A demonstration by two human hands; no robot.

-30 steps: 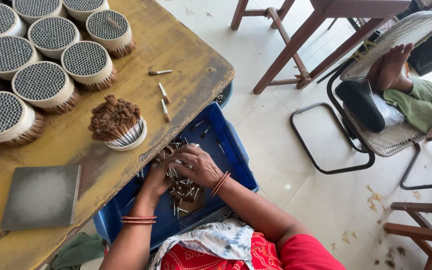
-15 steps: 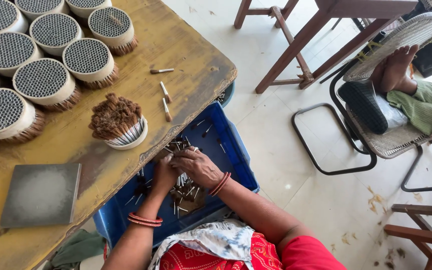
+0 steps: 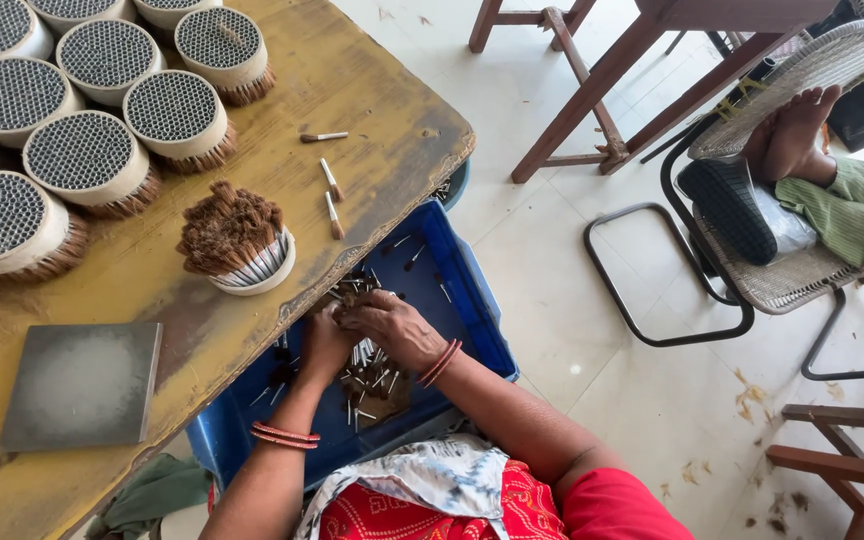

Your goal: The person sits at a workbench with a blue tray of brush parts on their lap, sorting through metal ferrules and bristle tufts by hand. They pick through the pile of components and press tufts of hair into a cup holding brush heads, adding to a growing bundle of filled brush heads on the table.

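- Both your hands work close together over the blue crate (image 3: 472, 300), just under the table edge (image 3: 392, 230); left hand (image 3: 324, 345) and right hand (image 3: 392, 328) touch at the fingertips.
- Fingers of both curl down into the pile of small sticks (image 3: 372, 375) w/ brown tips; how tight they close, and whether any stick is pinched, can't tell – fingertips hidden by the knuckles.
- Crate's far end is tucked beneath the table, near end cut by your lap cloth (image 3: 432, 480).
- Small white cup (image 3: 252, 268) of brown-tipped sticks stands on the table just above your hands.
- 3 loose sticks (image 3: 330, 190) lie near that cup, apart from each other.
- Round packed bundles (image 3: 82, 150), grey honeycomb tops, fill the top-left; several cut off by the frame.
- Grey square slab (image 3: 77, 385) lies flat at left.
- Someone's bare foot (image 3: 797, 135) rests on a wire chair (image 3: 782, 280), top right.
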